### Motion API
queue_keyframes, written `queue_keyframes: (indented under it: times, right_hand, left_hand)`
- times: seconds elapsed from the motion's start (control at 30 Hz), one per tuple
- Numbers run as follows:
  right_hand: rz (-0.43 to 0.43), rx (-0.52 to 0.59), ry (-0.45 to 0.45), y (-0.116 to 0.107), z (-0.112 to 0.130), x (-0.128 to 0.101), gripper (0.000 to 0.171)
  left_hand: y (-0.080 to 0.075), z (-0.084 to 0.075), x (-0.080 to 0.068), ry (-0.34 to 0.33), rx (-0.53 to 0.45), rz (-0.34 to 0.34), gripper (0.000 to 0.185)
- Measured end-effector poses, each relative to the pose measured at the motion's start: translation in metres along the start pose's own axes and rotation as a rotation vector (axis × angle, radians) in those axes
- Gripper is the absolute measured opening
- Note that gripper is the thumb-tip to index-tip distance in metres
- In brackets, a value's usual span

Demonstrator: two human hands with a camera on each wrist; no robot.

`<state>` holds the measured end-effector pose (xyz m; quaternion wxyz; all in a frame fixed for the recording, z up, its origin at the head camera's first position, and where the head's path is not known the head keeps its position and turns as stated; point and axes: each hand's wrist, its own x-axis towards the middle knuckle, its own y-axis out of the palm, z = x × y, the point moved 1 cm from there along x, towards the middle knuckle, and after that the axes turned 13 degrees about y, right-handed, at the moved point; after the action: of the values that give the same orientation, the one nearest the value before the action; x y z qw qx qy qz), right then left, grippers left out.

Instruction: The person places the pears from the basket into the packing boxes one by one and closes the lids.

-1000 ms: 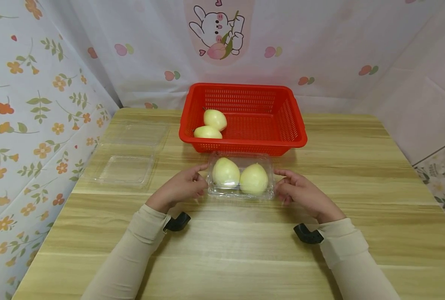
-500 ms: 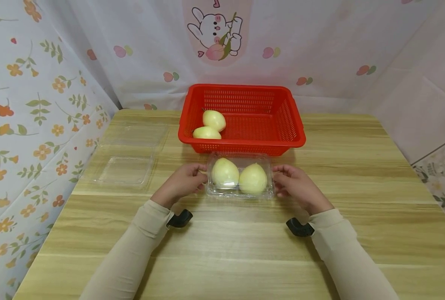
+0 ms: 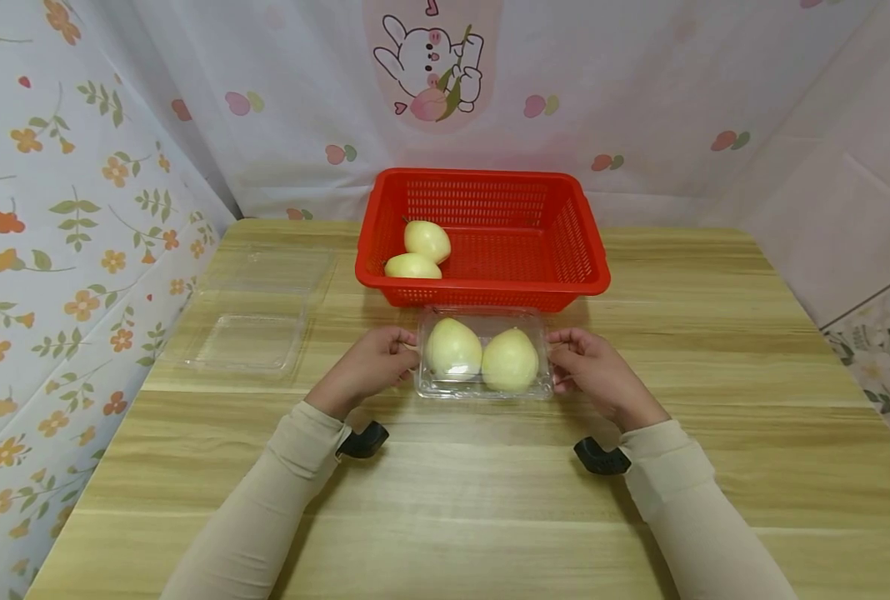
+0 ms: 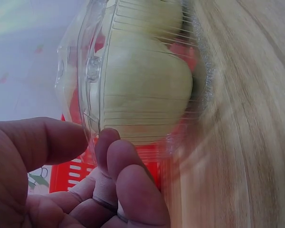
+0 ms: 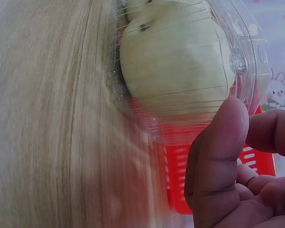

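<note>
A clear plastic clamshell box [image 3: 445, 392] sits on the table in front of the basket, its lid down. Inside lie two pale yellow pears, the left pear [image 3: 452, 343] beside the right pear [image 3: 510, 360]. My left hand [image 3: 370, 367] pinches the box's left end at the rim between thumb and fingers. At the opposite end, my right hand [image 3: 598, 371] pinches the rim the same way. In the left wrist view the thumb [image 4: 61, 140] lies along the lid side, with the curled fingers [image 4: 137, 190] below the rim.
Behind the box stands a red perforated basket [image 3: 490, 287] with two more pears [image 3: 427, 242] at its left side. An opened, empty clear clamshell [image 3: 246, 342] lies at the table's left. Printed curtains hang behind the wooden table [image 3: 460, 517] and along its left side.
Both hands have gone from extended index fingers at the box's ends to thumb-and-finger pinches on its rim. The box has shifted very slightly to the right.
</note>
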<state>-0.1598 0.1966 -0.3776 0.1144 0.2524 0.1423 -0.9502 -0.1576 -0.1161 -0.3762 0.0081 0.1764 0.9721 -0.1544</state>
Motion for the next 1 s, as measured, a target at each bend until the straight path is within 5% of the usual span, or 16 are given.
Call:
queue_keyframes:
  times: [1.0]
  right_hand:
    - [-0.053, -0.008, -0.027, -0.017, -0.008, -0.014, 0.037]
  left_hand:
    - [0.016, -0.009, 0.004, 0.018, -0.015, 0.017, 0.019]
